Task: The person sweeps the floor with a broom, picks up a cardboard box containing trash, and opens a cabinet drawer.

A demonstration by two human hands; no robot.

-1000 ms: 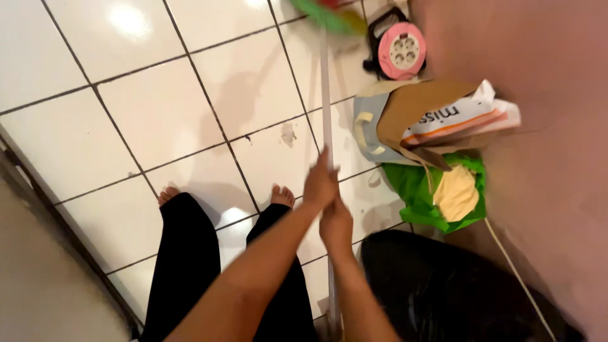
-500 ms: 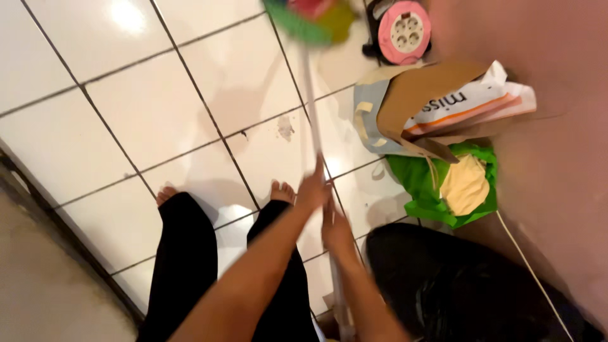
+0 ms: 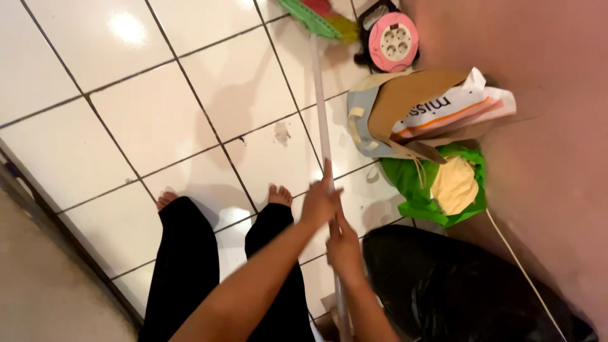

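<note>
The broom head (image 3: pixel 315 15) has swung back toward the pink cable reel (image 3: pixel 392 42), apparently now just beside it; both hands sit slightly lower on the handle (image 3: pixel 321 120)

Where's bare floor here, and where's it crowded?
Bare tiles run left of the broom pole, ahead of the feet. Crowded right of it: cable reel, paper bags, green bag, black bag along the wall.

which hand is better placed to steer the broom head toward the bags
Left, probably. The left hand grips the white broom handle higher up, nearer the green head; the right hand holds lower.
</note>
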